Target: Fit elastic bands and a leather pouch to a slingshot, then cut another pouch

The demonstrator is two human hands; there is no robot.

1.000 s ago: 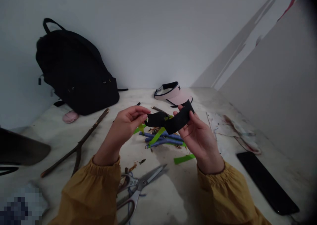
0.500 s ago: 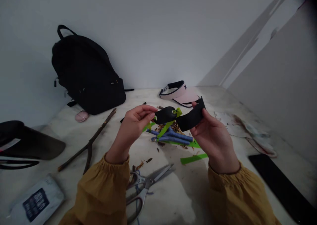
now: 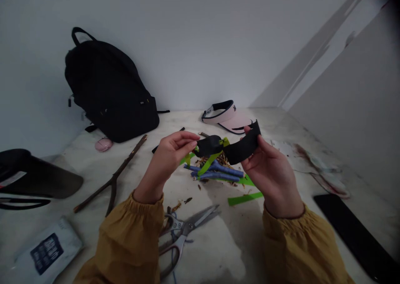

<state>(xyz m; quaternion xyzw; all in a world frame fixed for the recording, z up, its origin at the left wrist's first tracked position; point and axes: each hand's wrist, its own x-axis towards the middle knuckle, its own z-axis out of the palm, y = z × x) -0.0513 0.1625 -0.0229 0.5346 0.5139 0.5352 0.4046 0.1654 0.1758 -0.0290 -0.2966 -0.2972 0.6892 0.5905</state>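
Note:
A black strap [image 3: 242, 148] with green ribbon [image 3: 225, 142] knotted through it is stretched between my hands, above the tabletop. My left hand [image 3: 168, 157] pinches its left end, where more green ribbon passes through and hangs down. The strap's right, wider end curls up in my right hand [image 3: 273, 169], between thumb and fingers. Below the strap lie blue-wrapped sticks [image 3: 218, 173] among brown scraps. A flat bright green strip [image 3: 245, 199] rests just in front of them. Closer to me, scissors [image 3: 189, 227] lie with their blades pointing right.
A black backpack [image 3: 109, 88] leans on the back wall, with a pink round case [image 3: 103, 144] beside it. The pink visor [image 3: 231, 117] sits behind my hands. At left are a forked stick [image 3: 114, 178], dark tumbler [image 3: 40, 175] and white packet [image 3: 48, 250]; a black phone [image 3: 353, 234] lies right.
Almost nothing differs. My right hand and the strap's right end have shifted very slightly right; both hands keep their hold. The whole view has moved a little.

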